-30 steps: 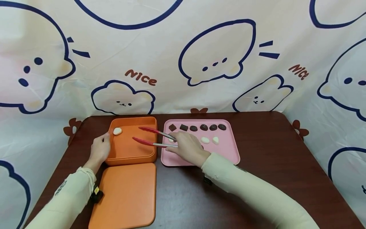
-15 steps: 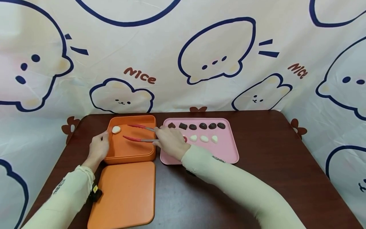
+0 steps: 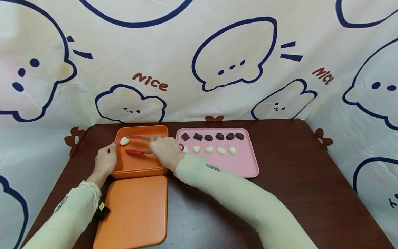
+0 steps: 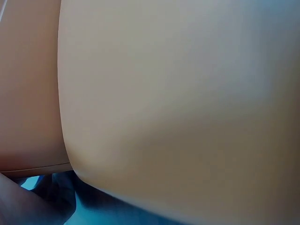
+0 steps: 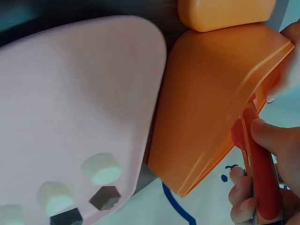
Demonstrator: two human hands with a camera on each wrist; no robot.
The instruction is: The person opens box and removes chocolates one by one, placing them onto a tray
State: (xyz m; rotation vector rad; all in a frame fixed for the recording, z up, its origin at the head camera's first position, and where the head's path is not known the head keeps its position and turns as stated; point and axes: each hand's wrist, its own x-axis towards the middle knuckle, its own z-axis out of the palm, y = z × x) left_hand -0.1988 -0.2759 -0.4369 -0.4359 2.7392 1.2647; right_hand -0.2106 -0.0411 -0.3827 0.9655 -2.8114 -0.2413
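My left hand [image 3: 105, 160] grips the left wall of an orange box [image 3: 140, 171]. A single white candy piece [image 3: 124, 141] lies near the box's left side. My right hand [image 3: 166, 150] holds a pair of tongs [image 3: 136, 151] with red tips over the inside of the box. Their two arms stand apart with nothing between them, and the far tip is right at the white piece. In the right wrist view, fingers and thumb wrap the red-handled tongs [image 5: 265, 173] beside the box wall. The left wrist view is mostly filled by the orange lid [image 4: 164, 93].
On the right, a pink tray [image 3: 236, 167] bears a back row of several dark chocolates [image 3: 219, 136] and a front row of several white pieces [image 3: 221, 150]. The lid [image 3: 133, 211] lies in front of the box on the brown table [image 3: 289, 166]. A printed cloth [image 3: 180, 62] hangs behind.
My right hand has moved left with the tongs, from over the pink tray to over the box, uncovering more white pieces on the tray. The left hand stays at the box wall.
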